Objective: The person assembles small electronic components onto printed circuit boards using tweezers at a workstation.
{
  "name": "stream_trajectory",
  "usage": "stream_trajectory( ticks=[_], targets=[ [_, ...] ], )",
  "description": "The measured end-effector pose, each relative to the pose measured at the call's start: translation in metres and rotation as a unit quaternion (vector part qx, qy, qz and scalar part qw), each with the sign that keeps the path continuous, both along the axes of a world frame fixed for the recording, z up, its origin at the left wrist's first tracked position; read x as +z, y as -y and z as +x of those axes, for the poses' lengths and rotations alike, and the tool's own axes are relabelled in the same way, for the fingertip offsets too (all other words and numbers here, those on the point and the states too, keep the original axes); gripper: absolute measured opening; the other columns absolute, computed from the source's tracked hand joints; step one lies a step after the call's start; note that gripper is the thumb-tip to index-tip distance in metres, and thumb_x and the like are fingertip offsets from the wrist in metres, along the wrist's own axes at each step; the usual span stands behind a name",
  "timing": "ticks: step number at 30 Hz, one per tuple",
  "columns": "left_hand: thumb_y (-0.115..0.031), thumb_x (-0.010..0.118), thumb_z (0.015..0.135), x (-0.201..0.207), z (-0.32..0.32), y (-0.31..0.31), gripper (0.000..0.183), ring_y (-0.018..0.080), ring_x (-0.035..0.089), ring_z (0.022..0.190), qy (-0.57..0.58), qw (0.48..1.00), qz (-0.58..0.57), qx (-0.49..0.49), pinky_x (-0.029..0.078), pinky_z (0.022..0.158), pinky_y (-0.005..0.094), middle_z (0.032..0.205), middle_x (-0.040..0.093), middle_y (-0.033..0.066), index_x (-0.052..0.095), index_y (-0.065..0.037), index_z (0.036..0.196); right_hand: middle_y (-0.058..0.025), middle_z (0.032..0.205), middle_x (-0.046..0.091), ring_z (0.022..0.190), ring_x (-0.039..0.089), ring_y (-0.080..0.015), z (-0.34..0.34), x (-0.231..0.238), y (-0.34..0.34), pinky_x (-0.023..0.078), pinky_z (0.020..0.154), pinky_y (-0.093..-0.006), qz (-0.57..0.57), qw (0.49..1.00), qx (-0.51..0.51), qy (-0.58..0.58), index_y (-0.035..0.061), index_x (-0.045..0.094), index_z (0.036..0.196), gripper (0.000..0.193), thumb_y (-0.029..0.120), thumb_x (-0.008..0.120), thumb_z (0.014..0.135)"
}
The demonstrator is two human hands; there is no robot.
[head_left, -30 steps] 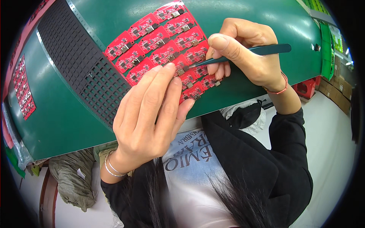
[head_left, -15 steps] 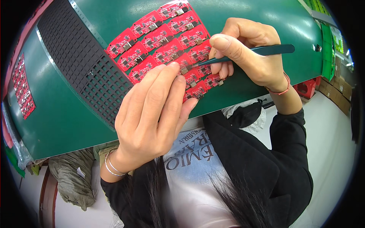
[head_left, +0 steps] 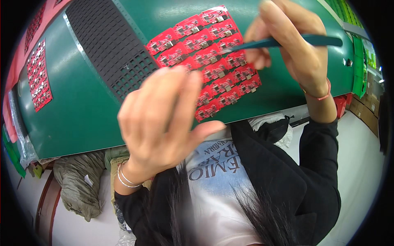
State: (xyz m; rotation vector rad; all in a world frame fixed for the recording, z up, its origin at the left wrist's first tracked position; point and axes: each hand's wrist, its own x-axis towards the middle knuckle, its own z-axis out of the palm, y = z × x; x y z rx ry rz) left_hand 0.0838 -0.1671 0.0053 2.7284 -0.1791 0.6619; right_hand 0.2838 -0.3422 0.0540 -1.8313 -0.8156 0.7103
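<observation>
A panel of red circuit boards lies on the green table, its joined boards carrying small chips and metal connectors. My right hand grips dark teal tweezers between thumb and fingers. Their pale tips point left over the middle of the panel; whether they pinch a part or touch a board is too blurred to tell. Smeared by motion, my left hand hovers at the panel's near left side. Its thumb is stretched away from the fingers, nothing shows in it, and it hides some boards.
Left of the panel runs a black gridded sheet with several open cells at its near end. Another red board panel lies farther left. A small dark part sits at the right. Below the table's edge is a grey-green bag.
My left hand has lifted off the boards and its fingers have spread. My right hand has moved up and right with the tweezers. The view has shifted, so the table appears farther right.
</observation>
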Motion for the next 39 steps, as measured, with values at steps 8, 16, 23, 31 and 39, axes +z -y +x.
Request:
stream_trajectory(
  ticks=[8,16,23,31,39],
  targets=[
    [-0.027,0.08,0.086,-0.012,-0.001,-0.024,0.041,0.0303,0.069,0.107,-0.001,0.997,0.021,0.081,0.056,0.088,0.0371,0.121,0.072,0.0163,0.075,0.007,0.109,-0.0034,0.064,0.066,0.052,0.058,-0.0055,-0.014,-0.028,-0.093,0.043,0.046,-0.0199,0.166,0.976,0.056,-0.128,-0.001,0.067,0.075,0.039,0.027,0.069,0.103],
    [-0.026,0.08,0.084,-0.019,-0.001,-0.028,0.038,0.0278,0.07,0.105,0.016,0.996,0.017,0.09,0.057,0.085,0.0345,0.118,0.075,0.0142,0.077,0.006,0.106,-0.0029,0.062,0.065,0.051,0.06,-0.0054,-0.017,-0.031,-0.099,0.042,0.044,-0.0206,0.137,0.988,0.025,-0.064,-0.0011,0.066,0.072,0.039,0.023,0.069,0.103],
    [-0.025,0.081,0.084,-0.021,-0.001,-0.027,0.038,0.0274,0.07,0.105,0.022,0.996,0.013,0.091,0.058,0.085,0.0344,0.118,0.075,0.0142,0.077,0.006,0.105,-0.0029,0.062,0.065,0.051,0.06,-0.0058,-0.016,-0.032,-0.099,0.043,0.043,-0.0204,0.132,0.988,0.024,-0.076,-0.0007,0.067,0.072,0.039,0.023,0.068,0.104],
    [-0.016,0.082,0.084,-0.017,-0.004,-0.027,0.04,0.0298,0.069,0.111,-0.018,0.995,-0.005,0.094,0.057,0.095,0.0382,0.124,0.074,0.0137,0.075,0.005,0.117,-0.003,0.062,0.065,0.05,0.06,-0.0059,-0.019,-0.03,-0.103,0.042,0.043,-0.0194,0.126,0.99,0.033,-0.048,-0.0004,0.067,0.072,0.038,0.022,0.069,0.103],
    [-0.015,0.082,0.083,-0.018,-0.005,-0.029,0.039,0.0293,0.069,0.112,-0.022,0.995,-0.009,0.097,0.057,0.095,0.0376,0.124,0.074,0.013,0.075,0.005,0.117,-0.0033,0.061,0.065,0.049,0.06,-0.0057,-0.02,-0.036,-0.104,0.042,0.042,-0.0188,0.123,0.991,0.03,-0.042,0.0002,0.066,0.07,0.039,0.02,0.07,0.102]
  ],
)
